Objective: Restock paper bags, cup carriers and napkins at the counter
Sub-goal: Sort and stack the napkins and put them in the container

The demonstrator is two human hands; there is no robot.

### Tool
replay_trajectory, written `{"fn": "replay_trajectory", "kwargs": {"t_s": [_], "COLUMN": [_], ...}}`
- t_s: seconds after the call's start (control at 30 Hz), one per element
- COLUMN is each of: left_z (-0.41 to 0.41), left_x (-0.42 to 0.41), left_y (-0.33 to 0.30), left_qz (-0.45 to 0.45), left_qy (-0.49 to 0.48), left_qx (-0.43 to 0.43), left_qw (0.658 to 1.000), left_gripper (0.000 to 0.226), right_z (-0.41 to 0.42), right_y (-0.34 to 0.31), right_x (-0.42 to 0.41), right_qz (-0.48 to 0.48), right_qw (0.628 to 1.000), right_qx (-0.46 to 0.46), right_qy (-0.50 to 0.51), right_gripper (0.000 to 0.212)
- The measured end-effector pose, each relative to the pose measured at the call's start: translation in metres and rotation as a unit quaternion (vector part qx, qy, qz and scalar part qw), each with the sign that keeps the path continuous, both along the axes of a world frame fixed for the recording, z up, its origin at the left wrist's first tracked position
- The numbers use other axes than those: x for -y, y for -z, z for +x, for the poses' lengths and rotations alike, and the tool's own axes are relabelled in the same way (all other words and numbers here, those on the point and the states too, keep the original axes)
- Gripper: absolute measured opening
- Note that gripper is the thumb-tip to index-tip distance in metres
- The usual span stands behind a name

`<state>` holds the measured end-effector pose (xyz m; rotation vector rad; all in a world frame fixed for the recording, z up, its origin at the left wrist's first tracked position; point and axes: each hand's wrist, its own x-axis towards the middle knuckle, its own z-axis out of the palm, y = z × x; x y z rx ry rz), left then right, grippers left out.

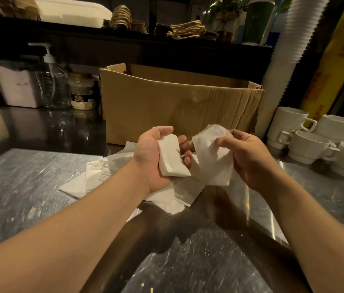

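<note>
Left hand (156,153) at frame centre, palm up, cradling a folded white paper napkin stack (172,157) – thumb curled over its top. Right hand (249,157) just beside, pinching a crumpled white napkin (213,153). Loose white napkins (95,176) spread below on the scratched steel counter (19,187). Brown cardboard box (177,104) behind – white ceramic cups (310,142) at right.

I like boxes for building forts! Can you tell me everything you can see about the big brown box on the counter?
The cardboard box is plain brown corrugated card, creased and dented on its front wall. It stands upright on the steel counter with its top open; what is inside cannot be seen. It sits behind both hands, a jar close on its left, a tall stack of white cups on its right. Loose napkins lie at its base.
</note>
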<state>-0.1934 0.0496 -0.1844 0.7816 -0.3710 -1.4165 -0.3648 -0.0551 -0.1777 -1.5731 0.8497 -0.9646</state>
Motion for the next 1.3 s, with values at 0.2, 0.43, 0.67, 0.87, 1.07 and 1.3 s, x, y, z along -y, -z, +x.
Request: {"fn": "replay_trajectory", "kwargs": {"t_s": [0.2, 0.43, 0.67, 0.87, 1.07, 1.3], "left_z": [-0.004, -0.010, -0.010, -0.012, -0.010, -0.012], "left_x": [0.000, -0.002, -0.006, -0.008, -0.004, -0.002], "left_y": [0.000, 0.006, 0.003, 0.004, 0.008, 0.004], "left_qz": [0.010, -0.008, -0.022, 0.005, 0.009, -0.023], "left_qy": [0.019, 0.101, 0.177, 0.259, 0.262, 0.142], "left_qx": [0.091, 0.114, 0.139, 0.164, 0.155, 0.083], "left_qw": [0.996, 0.988, 0.974, 0.952, 0.952, 0.986], "left_gripper": [0.035, 0.053, 0.064, 0.048, 0.058, 0.045], "right_z": [0.001, 0.008, 0.009, 0.009, 0.008, -0.004], "right_y": [-0.004, 0.003, 0.003, 0.000, 0.001, -0.006], "right_x": [-0.008, -0.015, -0.016, -0.021, -0.017, -0.007], "right_qz": [0.076, 0.099, 0.047, 0.060, 0.017, 0.098], "right_qw": [0.985, 0.986, 0.994, 0.997, 0.998, 0.976], "right_qx": [0.090, 0.061, 0.034, -0.035, 0.062, 0.183], "right_qy": [-0.124, -0.122, -0.090, -0.040, 0.021, -0.059], "right_gripper": [0.025, 0.035, 0.029, 0.030, 0.011, 0.031]}}
